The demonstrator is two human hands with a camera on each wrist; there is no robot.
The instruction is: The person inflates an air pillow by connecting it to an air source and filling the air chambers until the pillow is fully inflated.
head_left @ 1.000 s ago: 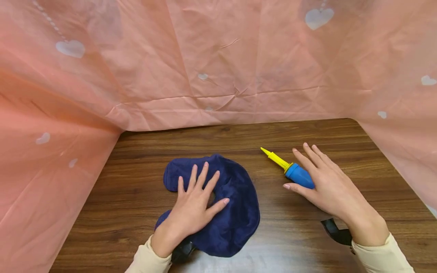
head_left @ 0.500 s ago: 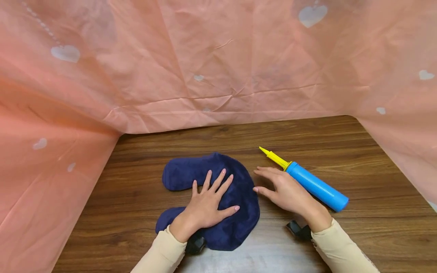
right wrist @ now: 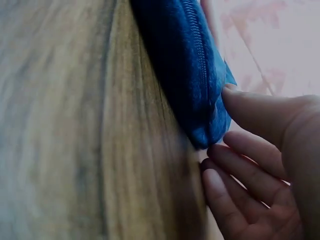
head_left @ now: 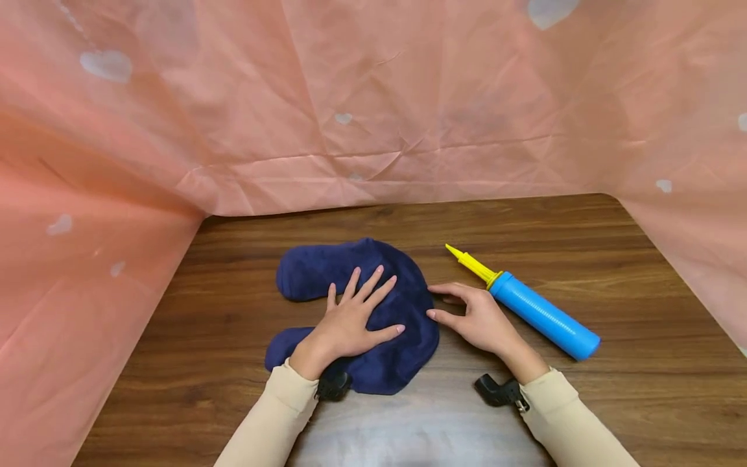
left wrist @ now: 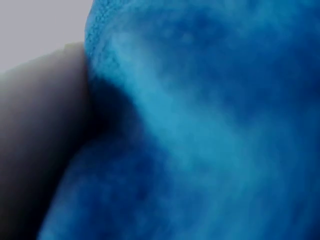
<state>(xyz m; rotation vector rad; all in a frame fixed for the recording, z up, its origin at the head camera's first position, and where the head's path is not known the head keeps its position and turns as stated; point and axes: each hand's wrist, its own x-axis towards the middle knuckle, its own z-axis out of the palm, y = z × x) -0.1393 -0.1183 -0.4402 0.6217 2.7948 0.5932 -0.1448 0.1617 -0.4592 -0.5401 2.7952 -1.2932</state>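
Observation:
A navy U-shaped neck pillow lies flat on the table, its opening toward the left. My left hand rests on top of it with the fingers spread. At the pillow's right edge is my right hand, thumb and index finger reaching the fabric. In the right wrist view, a zip runs along the pillow's side; the thumb touches near its end, while loosely bent fingers sit by the lower corner. Close-up fabric fills most of the left wrist view.
To the right of the pillow, a hand pump with a blue barrel and yellow nozzle lies slantwise, just beyond the right hand. The wooden table is bordered at the back and sides by a pink heart-print curtain.
My right hand has moved left from over the hand pump to the pillow's right edge, uncovering the pump. The left hand has shifted slightly right on the pillow.

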